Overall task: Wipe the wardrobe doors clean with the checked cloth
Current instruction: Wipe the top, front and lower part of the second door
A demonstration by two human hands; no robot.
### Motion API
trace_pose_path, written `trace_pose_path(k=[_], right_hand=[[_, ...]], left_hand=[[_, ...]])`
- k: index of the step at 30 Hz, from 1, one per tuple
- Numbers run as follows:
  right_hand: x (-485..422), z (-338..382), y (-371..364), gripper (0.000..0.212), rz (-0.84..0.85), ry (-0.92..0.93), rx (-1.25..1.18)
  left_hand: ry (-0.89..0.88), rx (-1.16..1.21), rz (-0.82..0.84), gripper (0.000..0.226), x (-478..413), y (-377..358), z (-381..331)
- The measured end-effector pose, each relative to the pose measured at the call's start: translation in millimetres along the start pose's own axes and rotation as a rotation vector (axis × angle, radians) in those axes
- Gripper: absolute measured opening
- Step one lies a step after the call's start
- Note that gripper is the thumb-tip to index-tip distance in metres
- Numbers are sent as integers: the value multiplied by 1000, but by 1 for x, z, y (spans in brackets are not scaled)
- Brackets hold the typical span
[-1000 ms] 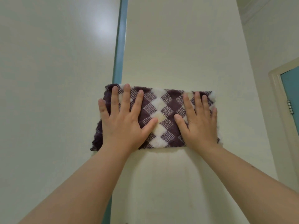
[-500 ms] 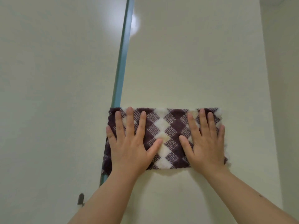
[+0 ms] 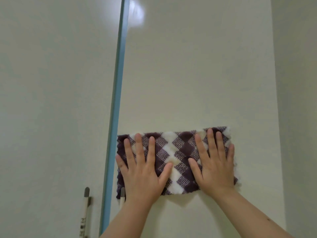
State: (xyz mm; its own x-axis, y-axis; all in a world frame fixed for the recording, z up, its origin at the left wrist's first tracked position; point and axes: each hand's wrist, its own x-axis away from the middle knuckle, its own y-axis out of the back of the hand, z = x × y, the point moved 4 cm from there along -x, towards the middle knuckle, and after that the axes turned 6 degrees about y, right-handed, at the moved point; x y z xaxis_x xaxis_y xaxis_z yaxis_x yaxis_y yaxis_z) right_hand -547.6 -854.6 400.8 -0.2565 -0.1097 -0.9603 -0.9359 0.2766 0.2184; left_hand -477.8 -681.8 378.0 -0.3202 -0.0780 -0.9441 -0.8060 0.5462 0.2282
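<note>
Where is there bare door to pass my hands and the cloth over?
Free: the right door above the checked cloth, between the blue strip and its right edge. Crowded: low left, where the cloth meets a handle beside the left hand.

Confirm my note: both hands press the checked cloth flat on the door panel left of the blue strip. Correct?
Not quite. The head view shows the left hand and right hand pressing the checked cloth flat on the door panel right of the blue strip, not left of it.
</note>
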Motion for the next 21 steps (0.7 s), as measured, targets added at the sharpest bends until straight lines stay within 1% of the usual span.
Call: trace_pose_path(k=[5,8,11,17,21], right_hand=[[-4,-4,-2,65,27,-6,28],[-19,-13,4,66,32,21,45],[-38,-21,10,67,31,22,49],[-70,-34,15,70,0,-36,35],[-75,-35,16,69,-54,-33,11]], left_hand=[[43,11,19,78,3,-4,0],[47,3,23,80,-5,-4,-3],[27,-1,17,82,-25,3,-11],[-39,-57,-10,84,-74,18,-26],[-41,-37,-34,84,-82,20,-29]])
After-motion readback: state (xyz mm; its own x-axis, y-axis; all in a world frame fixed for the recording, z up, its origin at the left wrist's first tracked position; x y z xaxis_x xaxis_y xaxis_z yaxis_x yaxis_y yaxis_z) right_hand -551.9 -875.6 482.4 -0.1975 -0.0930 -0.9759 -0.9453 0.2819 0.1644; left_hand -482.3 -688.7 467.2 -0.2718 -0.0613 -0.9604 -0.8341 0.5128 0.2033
